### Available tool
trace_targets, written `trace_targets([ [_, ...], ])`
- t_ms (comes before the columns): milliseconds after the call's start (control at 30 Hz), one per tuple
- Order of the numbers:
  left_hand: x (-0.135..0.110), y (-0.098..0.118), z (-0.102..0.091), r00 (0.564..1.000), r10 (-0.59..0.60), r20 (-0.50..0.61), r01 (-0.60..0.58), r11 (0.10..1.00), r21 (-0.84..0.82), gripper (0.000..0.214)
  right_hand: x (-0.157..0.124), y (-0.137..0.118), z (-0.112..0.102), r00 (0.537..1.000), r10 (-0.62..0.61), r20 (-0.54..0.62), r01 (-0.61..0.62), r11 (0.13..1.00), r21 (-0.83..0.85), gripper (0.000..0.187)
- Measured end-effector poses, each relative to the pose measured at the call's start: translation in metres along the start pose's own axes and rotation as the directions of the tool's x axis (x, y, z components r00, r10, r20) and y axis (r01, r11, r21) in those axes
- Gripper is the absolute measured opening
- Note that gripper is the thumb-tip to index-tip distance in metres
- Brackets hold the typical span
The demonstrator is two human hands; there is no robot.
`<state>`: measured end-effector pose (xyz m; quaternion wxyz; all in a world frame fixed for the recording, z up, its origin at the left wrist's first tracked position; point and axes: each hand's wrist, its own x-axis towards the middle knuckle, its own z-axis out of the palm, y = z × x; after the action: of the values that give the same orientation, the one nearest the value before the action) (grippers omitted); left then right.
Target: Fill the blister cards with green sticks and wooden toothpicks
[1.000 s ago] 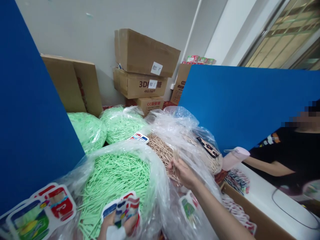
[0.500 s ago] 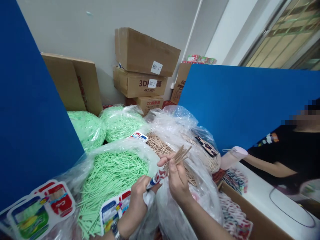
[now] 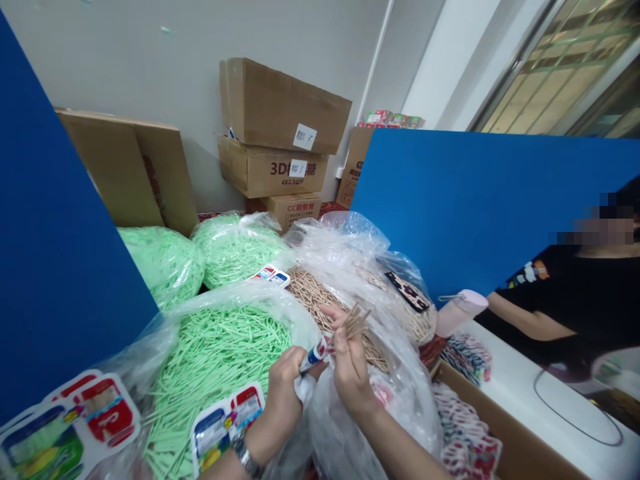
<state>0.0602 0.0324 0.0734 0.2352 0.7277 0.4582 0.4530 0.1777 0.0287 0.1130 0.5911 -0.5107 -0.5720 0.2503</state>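
Observation:
My right hand (image 3: pixel 350 363) pinches a small bunch of tan wooden sticks (image 3: pixel 357 321) that fan up and to the right. My left hand (image 3: pixel 284 385) is closed on a small printed packet (image 3: pixel 314 355), its mouth held against the lower ends of the sticks. Both hands hover over an open clear bag of tan sticks (image 3: pixel 320 299). To their left lies a clear bag full of green sticks (image 3: pixel 220 360). More printed packets (image 3: pixel 225 425) rest on the green sticks near my left wrist, which wears a watch.
Blue partition boards stand at left (image 3: pixel 60 253) and right (image 3: pixel 475 200). Two more green-stick bags (image 3: pixel 165 260) lie behind. Stacked cardboard boxes (image 3: pixel 280 140) lean at the wall. Printed packets (image 3: pixel 60 427) sit at bottom left. A seated person's arm (image 3: pixel 525 320) and a pink bottle (image 3: pixel 460 312) are at right, beside a cardboard box edge (image 3: pixel 500 427).
My right hand lifted a bunch of tan sticks out of the bag. My left hand rose from the bottom edge with a packet and met the sticks' lower ends.

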Motion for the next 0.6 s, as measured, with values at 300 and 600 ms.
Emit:
trace_targets([
  [300,0.018,-0.012,0.011,0.99,0.13,0.047,-0.134,0.986,0.103,0.024,0.013,0.026,-0.026,0.975,0.152,0.161,-0.149,0.988,-0.027,0.038],
  [600,0.023,-0.01,0.018,0.992,0.082,0.099,-0.086,0.996,0.038,0.031,0.024,0.021,-0.04,0.979,0.189,0.074,-0.197,0.973,0.117,0.048],
])
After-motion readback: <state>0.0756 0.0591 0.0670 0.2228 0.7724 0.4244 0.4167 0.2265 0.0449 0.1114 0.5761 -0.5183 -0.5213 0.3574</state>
